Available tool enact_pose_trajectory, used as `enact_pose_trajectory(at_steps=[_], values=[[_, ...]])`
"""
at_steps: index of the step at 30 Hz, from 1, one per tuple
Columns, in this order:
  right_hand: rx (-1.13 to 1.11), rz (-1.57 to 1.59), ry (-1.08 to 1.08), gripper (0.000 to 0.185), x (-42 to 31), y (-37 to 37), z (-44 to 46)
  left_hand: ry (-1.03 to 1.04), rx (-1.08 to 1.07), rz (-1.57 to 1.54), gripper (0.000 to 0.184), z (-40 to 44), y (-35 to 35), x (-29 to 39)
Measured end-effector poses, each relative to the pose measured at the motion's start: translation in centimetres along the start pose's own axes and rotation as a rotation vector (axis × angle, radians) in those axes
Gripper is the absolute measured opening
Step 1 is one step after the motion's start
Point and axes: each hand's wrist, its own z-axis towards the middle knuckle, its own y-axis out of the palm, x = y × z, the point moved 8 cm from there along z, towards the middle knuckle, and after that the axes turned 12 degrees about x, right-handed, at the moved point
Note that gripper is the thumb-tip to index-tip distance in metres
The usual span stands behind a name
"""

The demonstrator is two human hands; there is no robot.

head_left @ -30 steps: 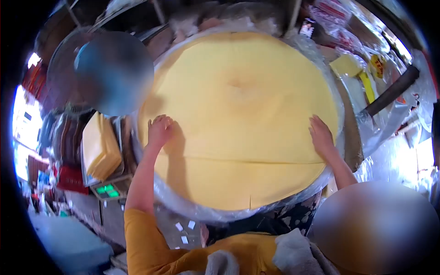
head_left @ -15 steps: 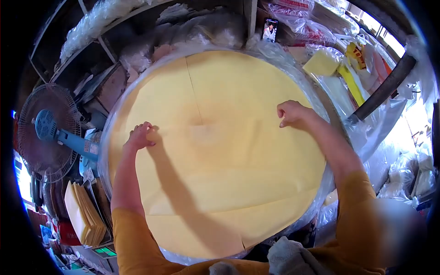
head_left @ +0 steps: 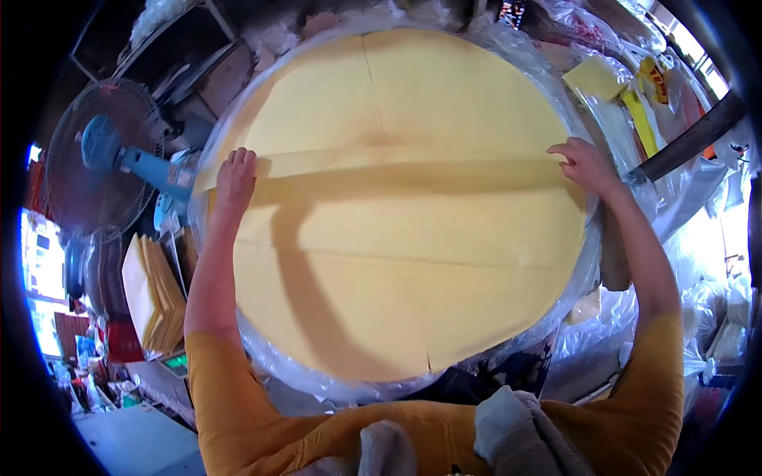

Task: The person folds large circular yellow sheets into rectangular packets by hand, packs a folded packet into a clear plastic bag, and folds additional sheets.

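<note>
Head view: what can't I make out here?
In the head view:
- left hand: palm hidden by the hand's own back
- surface beneath the yellow sheet: covered by the sheet
- phone: cut off by the top edge
- fan: blades blurred

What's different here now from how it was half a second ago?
The left hand has moved outward toward the left edge of the yellow sheet, the right hand toward its right edge. A raised band now spans between them; whether they grip it is unclear. The fan and folded yellow stack stayed put.
</note>
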Motion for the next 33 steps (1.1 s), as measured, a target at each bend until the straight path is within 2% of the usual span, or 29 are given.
enact_pose_trajectory(at_steps=[2,6,8,12,14,15,16,18,20,21,24,26,27,30,33], values=[[0.082,-0.142,-0.128,0.049,-3.4,-1.5,-2.6,0.001,-0.021,0.003,0.018,-2.9,-0.2,0.4],[-0.003,-0.256,-0.214,0.054,-6.9,1.1,-7.3,0.008,-0.092,-0.056,0.018,-7.4,0.6,2.0],[0.023,-0.223,-0.242,0.053,-8.3,1.8,-8.7,-0.005,-0.212,-0.077,0.022,-8.7,1.5,2.5],[-0.092,-0.236,-0.194,0.049,-8.7,2.9,-9.6,-0.114,-0.546,-0.079,0.033,-9.1,2.6,3.0],[-0.236,-0.233,-0.099,0.046,-9.1,2.2,-8.7,0.005,-0.41,-0.303,0.044,-6.5,0.6,7.0],[-0.308,-0.231,-0.051,0.045,-9.6,2.2,-8.1,0.027,-0.413,-0.453,0.051,-5.1,-1.3,10.0],[-0.268,-0.179,-0.079,0.045,-11.2,2.2,-7.1,0.049,-0.414,-0.604,0.058,-4.4,-3.0,13.3],[-0.188,-0.078,-0.138,0.044,-15.3,2.3,-4.5,0.196,-0.422,-0.452,0.063,-5.8,-2.6,17.4],[-0.168,0.174,-0.145,0.048,-20.4,4.3,-1.8,0.17,-0.237,-0.483,0.051,-6.8,-1.3,18.5],[-0.109,0.249,-0.245,0.055,-23.5,5.2,-1.5,0.16,-0.145,-0.496,0.044,-7.0,-1.2,18.7],[-0.28,0.27,-0.21,0.064,-30.7,10.0,1.0,0.171,-0.163,-0.44,0.031,-6.7,-0.7,18.9],[-0.176,0.256,-0.115,0.043,-32.8,12.5,3.0,0.181,-0.135,-0.409,0.023,-6.5,-0.9,19.5],[-0.136,0.226,-0.123,0.023,-33.7,12.0,4.2,0.186,-0.124,-0.393,0.019,-6.5,-1.0,19.8],[-0.063,0.176,-0.249,0.016,-34.7,14.0,5.3,0.109,-0.18,-0.401,0.013,-6.6,-1.5,19.8],[-0.276,0.24,-0.242,0.014,-34.2,15.6,6.0,0.107,-0.13,-0.471,0.014,-7.4,-1.8,19.9]])
